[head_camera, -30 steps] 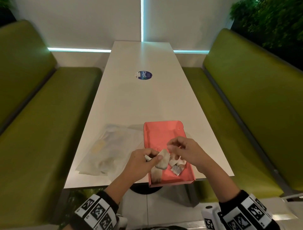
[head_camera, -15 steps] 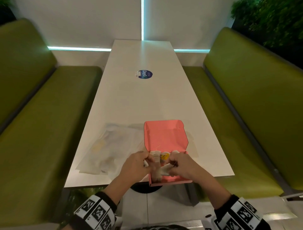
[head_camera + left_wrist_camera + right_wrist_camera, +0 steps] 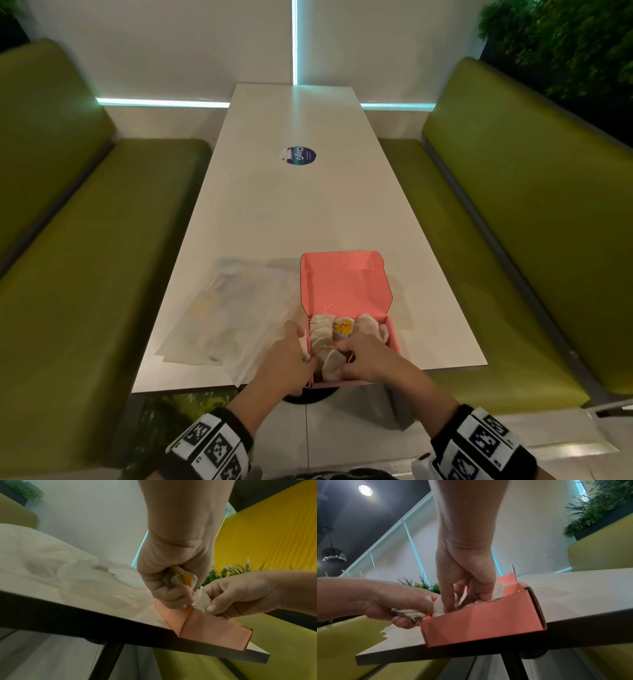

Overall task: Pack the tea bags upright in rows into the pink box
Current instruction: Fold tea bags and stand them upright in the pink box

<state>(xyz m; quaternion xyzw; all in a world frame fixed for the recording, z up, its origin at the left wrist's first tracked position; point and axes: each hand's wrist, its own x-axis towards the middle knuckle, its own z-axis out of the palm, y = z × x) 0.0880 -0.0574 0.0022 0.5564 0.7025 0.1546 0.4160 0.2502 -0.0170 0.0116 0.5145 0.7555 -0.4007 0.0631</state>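
Green benches (image 3: 102,274) flank a long white table (image 3: 294,212), most of its far length bare; the pink box (image 3: 346,284) sits at the near edge, its front wall overhanging slightly, lid open away; tea bags (image 3: 323,330) stand inside; the left hand (image 3: 287,363) clutches crumpled wrappers (image 3: 178,577) at the box's left wall; the right hand (image 3: 370,359) pinches one tea bag (image 3: 332,365) in the near corner; a clear bag (image 3: 233,315) lies just left.

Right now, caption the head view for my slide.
Both hands work tea bags into the pink box at the table edge.
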